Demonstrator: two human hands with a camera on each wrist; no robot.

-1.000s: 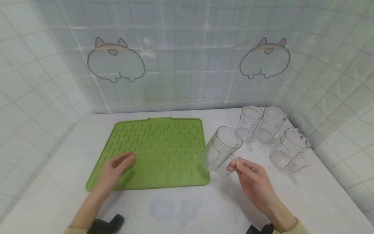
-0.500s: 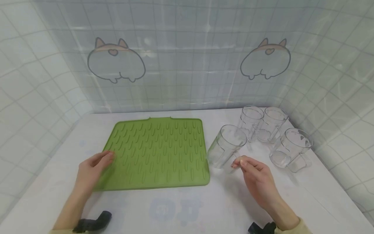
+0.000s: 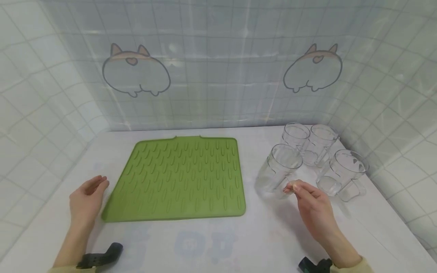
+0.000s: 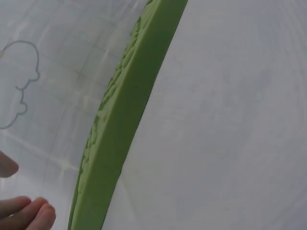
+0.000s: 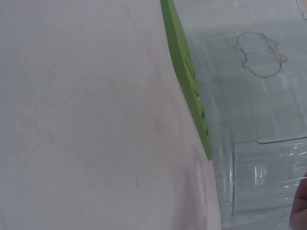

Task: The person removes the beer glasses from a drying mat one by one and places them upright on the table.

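Observation:
In the head view my right hand [image 3: 315, 208] pinches the handle of a clear glass mug [image 3: 278, 170], right of the green ridged mat [image 3: 177, 178]. The mug stands nearly upright, its rim up; whether its base touches the table I cannot tell. Part of this glass mug [image 5: 268, 177] and a fingertip appear at the right edge of the right wrist view. My left hand [image 3: 85, 199] holds nothing and hovers just left of the mat, fingers loosely bent. The left wrist view has its fingertips near the mat's green edge [image 4: 129, 110].
Two more clear mugs, one [image 3: 295, 132] partly behind the held mug and one [image 3: 321, 144] beside it, stand at the back right. Another mug [image 3: 343, 172] is closer on the right. A tiled-pattern wall [image 3: 222, 94] closes off the back and both sides.
My right hand has carried the glass mug rightward, away from the mat's right edge and towards the other mugs. My left hand has moved left, off the mat.

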